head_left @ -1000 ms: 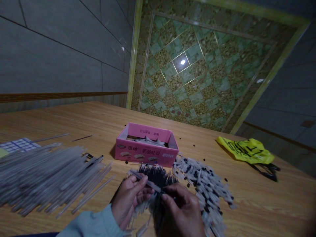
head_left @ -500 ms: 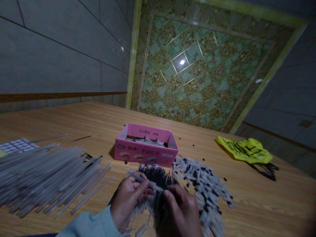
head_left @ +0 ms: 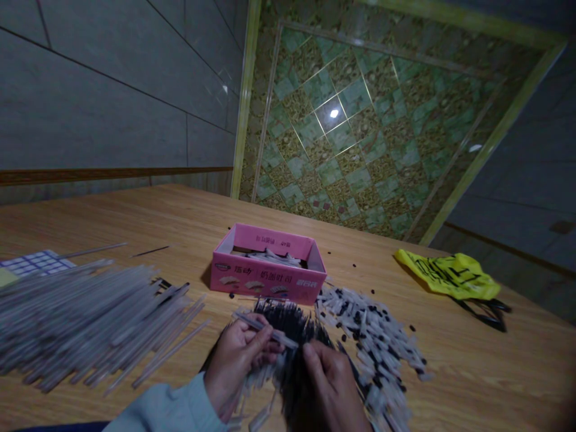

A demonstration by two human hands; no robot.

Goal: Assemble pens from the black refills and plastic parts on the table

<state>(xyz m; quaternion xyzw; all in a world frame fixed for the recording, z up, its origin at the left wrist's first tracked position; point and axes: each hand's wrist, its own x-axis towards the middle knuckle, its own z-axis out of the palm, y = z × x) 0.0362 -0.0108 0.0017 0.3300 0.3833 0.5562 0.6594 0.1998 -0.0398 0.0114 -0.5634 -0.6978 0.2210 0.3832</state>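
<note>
My left hand (head_left: 245, 354) is closed around a few thin, translucent tubes (head_left: 265, 329), which tilt down toward the right. Close by on the right is my right hand (head_left: 330, 375), thumb and forefinger pressed together just short of the tubes' ends; whatever it may hold is hidden. A dark, slender piece (head_left: 353, 366) shows along its right side, though I cannot tell if it is gripped. Beneath both hands lies a heap of thin black-ended sticks (head_left: 292, 324), partly covered by the fingers.
Behind the hands stands an open pink box (head_left: 265, 285) with pale pieces inside. Many long clear tubes (head_left: 90, 324) lie left. Short translucent pieces with black bits (head_left: 378, 342) spread right. A yellow bag (head_left: 450, 275) with black straps and a checked cloth (head_left: 38, 264) rest farther out.
My right hand has drawn slightly away from the tubes' ends, opening a small gap. The dark slender piece now shows beside it. My left hand keeps its hold on the tubes.
</note>
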